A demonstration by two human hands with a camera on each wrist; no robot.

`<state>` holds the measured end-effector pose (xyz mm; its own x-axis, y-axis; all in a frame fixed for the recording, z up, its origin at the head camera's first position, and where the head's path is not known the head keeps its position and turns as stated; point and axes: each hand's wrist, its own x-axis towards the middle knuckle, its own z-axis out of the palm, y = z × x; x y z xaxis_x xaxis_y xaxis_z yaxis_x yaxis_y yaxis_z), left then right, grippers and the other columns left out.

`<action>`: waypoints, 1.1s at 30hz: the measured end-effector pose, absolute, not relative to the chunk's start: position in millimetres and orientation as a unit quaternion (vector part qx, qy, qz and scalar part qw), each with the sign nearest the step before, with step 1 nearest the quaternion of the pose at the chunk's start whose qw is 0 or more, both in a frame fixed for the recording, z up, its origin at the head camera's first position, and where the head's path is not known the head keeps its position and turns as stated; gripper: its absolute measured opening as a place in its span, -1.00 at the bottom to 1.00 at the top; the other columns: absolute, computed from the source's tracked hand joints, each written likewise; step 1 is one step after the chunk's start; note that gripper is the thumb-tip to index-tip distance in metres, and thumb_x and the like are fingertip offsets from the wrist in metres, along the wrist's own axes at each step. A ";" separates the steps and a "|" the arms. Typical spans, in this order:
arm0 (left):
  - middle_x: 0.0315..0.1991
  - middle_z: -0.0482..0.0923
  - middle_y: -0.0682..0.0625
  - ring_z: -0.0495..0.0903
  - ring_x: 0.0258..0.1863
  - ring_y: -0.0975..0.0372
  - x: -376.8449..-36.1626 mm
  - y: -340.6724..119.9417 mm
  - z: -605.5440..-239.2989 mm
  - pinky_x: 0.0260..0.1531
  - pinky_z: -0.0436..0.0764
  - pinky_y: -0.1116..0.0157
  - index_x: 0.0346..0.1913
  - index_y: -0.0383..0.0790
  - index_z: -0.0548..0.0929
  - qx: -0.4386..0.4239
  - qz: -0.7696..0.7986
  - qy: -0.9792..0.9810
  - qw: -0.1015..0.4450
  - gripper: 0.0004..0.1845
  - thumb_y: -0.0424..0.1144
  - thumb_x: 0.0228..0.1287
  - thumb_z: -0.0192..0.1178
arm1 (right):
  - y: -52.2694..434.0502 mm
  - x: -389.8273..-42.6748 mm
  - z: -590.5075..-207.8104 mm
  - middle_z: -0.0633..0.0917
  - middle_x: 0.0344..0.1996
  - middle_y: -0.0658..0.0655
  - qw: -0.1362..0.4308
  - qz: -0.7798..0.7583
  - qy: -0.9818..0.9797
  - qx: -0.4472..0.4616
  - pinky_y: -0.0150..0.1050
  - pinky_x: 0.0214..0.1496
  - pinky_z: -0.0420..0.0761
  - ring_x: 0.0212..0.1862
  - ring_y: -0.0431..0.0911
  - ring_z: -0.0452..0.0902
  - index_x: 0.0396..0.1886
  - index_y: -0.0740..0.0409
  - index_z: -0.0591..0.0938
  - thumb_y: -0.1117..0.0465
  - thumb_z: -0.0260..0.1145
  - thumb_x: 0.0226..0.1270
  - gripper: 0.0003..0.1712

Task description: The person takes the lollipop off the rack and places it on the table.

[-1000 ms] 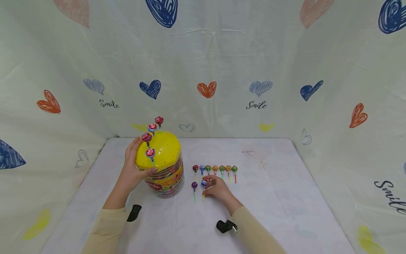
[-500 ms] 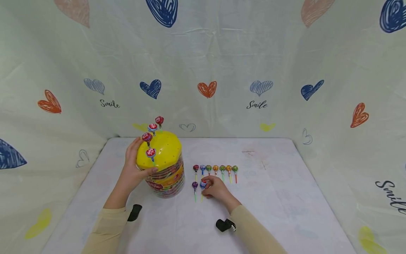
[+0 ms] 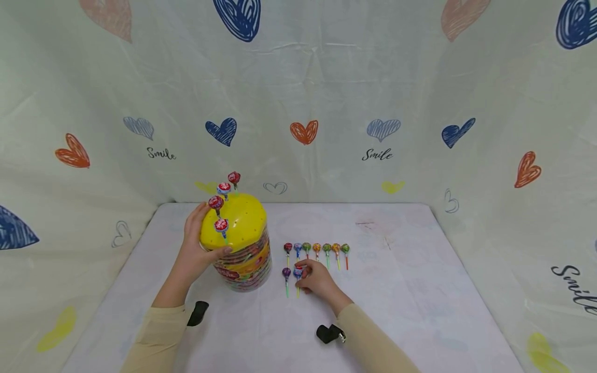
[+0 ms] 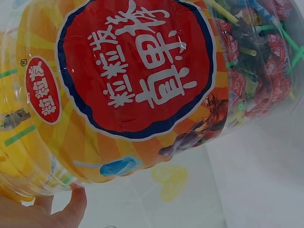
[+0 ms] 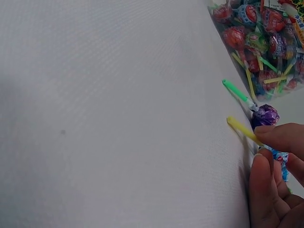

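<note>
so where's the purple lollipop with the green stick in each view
Head: purple lollipop lies on the table, left of the right hand.
Left wrist: not in it.
Right wrist: at right, just above the fingertips.
Shared landmark: the candy jar.

Head view looks forward and down from above the desk [image 3: 401, 290], taking in both hands and the heart-print backdrop. Left wrist view sits very close to the candy jar [image 4: 137, 76], filling its frame. Right wrist view skims low across the desk, sharing the jar [image 5: 266, 42] and the lollipops.
</note>
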<state>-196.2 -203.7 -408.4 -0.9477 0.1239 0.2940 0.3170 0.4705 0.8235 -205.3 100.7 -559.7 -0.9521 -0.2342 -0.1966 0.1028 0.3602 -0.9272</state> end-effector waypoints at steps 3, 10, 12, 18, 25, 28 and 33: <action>0.53 -0.28 -0.15 -0.07 0.42 -0.20 -196.2 -203.6 -408.2 0.27 0.16 -0.28 0.54 -0.14 -0.05 -0.130 -0.498 -0.852 0.097 0.07 -0.23 0.10 0.46 | 100.9 -205.5 -559.3 0.50 -0.52 0.04 0.149 -0.559 0.814 -0.045 -0.32 -0.64 0.54 -0.68 -0.20 0.45 0.06 0.21 0.60 0.44 0.49 0.01 -0.46; 0.53 -0.29 -0.13 -0.07 0.42 -0.19 -195.5 -203.0 -407.4 0.28 0.17 -0.27 0.55 -0.12 -0.06 -0.127 -0.499 -0.852 0.093 0.07 -0.24 0.11 0.45 | 101.1 -205.4 -561.2 0.52 -0.52 0.05 0.147 -0.556 0.817 -0.044 -0.31 -0.63 0.53 -0.68 -0.19 0.44 0.10 0.19 0.60 0.42 0.50 0.02 -0.43; 0.53 -0.29 -0.12 -0.06 0.42 -0.19 -195.4 -202.9 -407.3 0.28 0.17 -0.26 0.55 -0.12 -0.07 -0.125 -0.499 -0.853 0.091 0.08 -0.25 0.11 0.45 | 101.3 -205.4 -561.8 0.53 -0.52 0.06 0.148 -0.557 0.816 -0.044 -0.31 -0.63 0.53 -0.68 -0.18 0.44 0.12 0.18 0.60 0.41 0.50 0.03 -0.42; 0.53 -0.29 -0.12 -0.08 0.42 -0.19 -196.1 -203.3 -408.4 0.28 0.15 -0.27 0.55 -0.12 -0.06 -0.128 -0.501 -0.851 0.090 0.08 -0.25 0.11 0.45 | 104.2 -204.2 -553.4 0.54 -0.47 0.07 0.142 -0.558 0.816 -0.049 -0.31 -0.61 0.51 -0.65 -0.18 0.42 0.15 0.19 0.58 0.42 0.48 0.05 -0.40; 0.53 -0.30 -0.13 -0.09 0.42 -0.20 -195.7 -204.7 -408.0 0.28 0.13 -0.29 0.55 -0.11 -0.06 -0.132 -0.500 -0.850 0.097 0.08 -0.23 0.10 0.46 | 104.0 -210.0 -514.8 0.54 -0.34 0.15 0.097 -0.588 0.800 -0.074 -0.33 -0.56 0.50 -0.49 -0.16 0.42 0.21 0.25 0.55 0.43 0.46 0.07 -0.37; 0.53 -0.29 -0.12 -0.10 0.43 -0.19 -196.1 -205.0 -408.3 0.29 0.12 -0.29 0.55 -0.11 -0.06 -0.134 -0.504 -0.848 0.096 0.08 -0.24 0.10 0.46 | 100.4 -209.8 -493.7 0.57 -0.27 0.26 0.074 -0.620 0.775 -0.098 -0.37 -0.47 0.50 -0.40 -0.16 0.45 0.21 0.27 0.55 0.44 0.47 0.07 -0.37; 0.53 -0.29 -0.12 -0.09 0.43 -0.19 -196.6 -204.6 -410.3 0.29 0.13 -0.28 0.55 -0.11 -0.05 -0.132 -0.504 -0.848 0.095 0.08 -0.26 0.09 0.46 | 91.7 -203.1 -455.9 0.56 -0.15 0.39 0.052 -0.661 0.735 -0.144 -0.38 -0.26 0.59 -0.24 -0.04 0.52 0.20 0.33 0.53 0.50 0.42 0.10 -0.40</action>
